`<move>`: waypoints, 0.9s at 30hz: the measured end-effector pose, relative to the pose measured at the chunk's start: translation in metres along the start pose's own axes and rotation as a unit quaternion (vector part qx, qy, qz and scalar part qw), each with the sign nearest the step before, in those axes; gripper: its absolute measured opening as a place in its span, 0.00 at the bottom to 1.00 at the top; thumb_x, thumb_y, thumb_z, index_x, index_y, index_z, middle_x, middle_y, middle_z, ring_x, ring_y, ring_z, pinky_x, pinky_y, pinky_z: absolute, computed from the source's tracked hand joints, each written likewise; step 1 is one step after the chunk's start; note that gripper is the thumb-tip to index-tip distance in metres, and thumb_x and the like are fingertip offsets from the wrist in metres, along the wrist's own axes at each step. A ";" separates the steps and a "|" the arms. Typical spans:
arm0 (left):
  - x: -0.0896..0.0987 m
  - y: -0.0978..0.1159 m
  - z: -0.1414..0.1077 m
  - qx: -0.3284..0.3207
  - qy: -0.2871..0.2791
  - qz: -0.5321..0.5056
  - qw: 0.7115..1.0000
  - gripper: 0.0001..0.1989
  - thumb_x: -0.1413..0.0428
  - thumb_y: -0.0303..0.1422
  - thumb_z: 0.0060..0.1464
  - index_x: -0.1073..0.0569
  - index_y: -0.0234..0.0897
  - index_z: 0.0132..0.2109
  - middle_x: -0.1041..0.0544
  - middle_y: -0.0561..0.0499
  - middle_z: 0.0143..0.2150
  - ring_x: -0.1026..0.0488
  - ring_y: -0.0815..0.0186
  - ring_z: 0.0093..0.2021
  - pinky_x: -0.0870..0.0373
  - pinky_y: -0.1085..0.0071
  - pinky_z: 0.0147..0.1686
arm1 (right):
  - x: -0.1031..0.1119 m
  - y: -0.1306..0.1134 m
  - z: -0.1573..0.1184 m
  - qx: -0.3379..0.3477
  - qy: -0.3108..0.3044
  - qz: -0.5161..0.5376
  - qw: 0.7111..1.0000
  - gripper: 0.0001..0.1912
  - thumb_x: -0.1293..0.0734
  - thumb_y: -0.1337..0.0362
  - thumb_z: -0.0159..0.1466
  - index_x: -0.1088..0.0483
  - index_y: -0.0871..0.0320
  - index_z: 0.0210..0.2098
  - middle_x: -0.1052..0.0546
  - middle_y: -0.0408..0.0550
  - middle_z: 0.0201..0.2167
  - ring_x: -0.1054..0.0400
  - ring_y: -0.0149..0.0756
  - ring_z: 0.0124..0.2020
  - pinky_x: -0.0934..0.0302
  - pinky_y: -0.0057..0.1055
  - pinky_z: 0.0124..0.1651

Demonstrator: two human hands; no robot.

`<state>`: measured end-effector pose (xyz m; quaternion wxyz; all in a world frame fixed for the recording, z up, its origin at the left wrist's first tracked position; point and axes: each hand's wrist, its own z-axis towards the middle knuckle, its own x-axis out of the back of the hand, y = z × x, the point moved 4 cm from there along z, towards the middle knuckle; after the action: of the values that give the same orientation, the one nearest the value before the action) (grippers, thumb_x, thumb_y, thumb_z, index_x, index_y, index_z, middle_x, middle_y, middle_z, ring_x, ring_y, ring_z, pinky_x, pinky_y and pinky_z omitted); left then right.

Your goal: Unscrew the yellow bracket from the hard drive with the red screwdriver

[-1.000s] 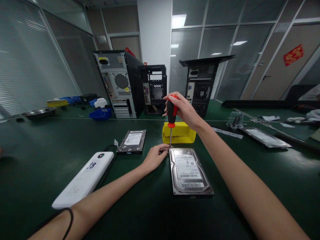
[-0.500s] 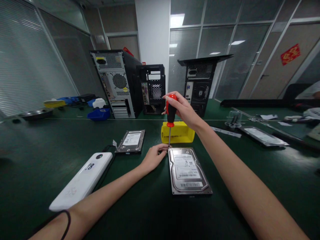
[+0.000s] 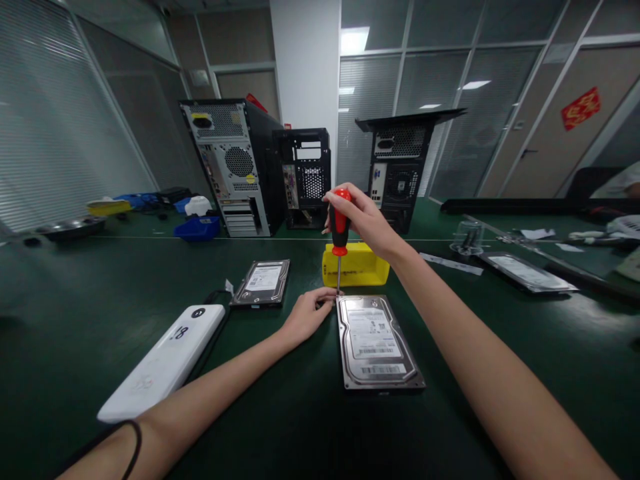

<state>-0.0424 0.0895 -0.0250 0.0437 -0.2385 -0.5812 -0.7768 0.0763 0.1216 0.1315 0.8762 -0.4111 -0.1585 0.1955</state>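
A red and black screwdriver point(image 3: 341, 227) stands nearly upright in my right hand point(image 3: 363, 217), my fingers wrapped around its handle. Its tip meets the far left corner of a silver hard drive point(image 3: 375, 343), which lies label up on the table before me. My left hand point(image 3: 311, 313) rests on the table left of that drive, fingers curled and tips together at the same corner, beside the screwdriver tip. Whatever sits between those fingertips is too small to make out. Just behind the drive is a yellow bin point(image 3: 363, 263).
To the left lie a second hard drive point(image 3: 263, 283) and a white power bank point(image 3: 165, 363) with a cable. Computer cases point(image 3: 250, 167) stand at the back. A blue bin point(image 3: 197, 229) is back left. Another hard drive point(image 3: 527, 272) and a clear cup point(image 3: 469, 238) are on the right.
The screwdriver handle has turned slightly and shifted a little left in my right hand. My left hand and the hard drive are in the same place.
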 end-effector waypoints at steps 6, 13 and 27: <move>0.001 0.002 0.000 0.000 0.003 0.002 1.000 0.13 0.49 0.24 0.55 0.25 0.34 0.46 0.22 0.46 0.48 0.25 0.63 0.48 0.31 0.69 0.50 | -0.001 0.000 -0.001 0.008 -0.004 0.009 1.000 0.16 0.32 0.54 0.58 0.42 0.55 0.36 0.31 0.38 0.26 0.33 0.26 0.23 0.34 0.27 0.30; 0.000 0.002 0.000 0.001 0.002 0.004 1.000 0.14 0.50 0.23 0.55 0.25 0.33 0.46 0.22 0.45 0.48 0.25 0.63 0.47 0.31 0.70 0.49 | -0.002 0.008 0.001 -0.040 -0.017 0.046 0.998 0.16 0.39 0.50 0.62 0.40 0.53 0.43 0.34 0.38 0.27 0.34 0.27 0.26 0.31 0.29 0.32; 0.000 0.000 0.000 0.009 0.003 0.012 1.000 0.14 0.50 0.22 0.55 0.26 0.32 0.47 0.22 0.44 0.48 0.25 0.63 0.48 0.30 0.69 0.47 | 0.007 0.010 0.002 -0.015 0.018 0.035 0.999 0.13 0.36 0.54 0.61 0.38 0.54 0.40 0.33 0.38 0.26 0.34 0.27 0.24 0.31 0.30 0.29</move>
<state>-0.0421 0.0894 -0.0247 0.0570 -0.2430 -0.5852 -0.7715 0.0796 0.1325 0.1259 0.8655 -0.4326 -0.1310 0.2160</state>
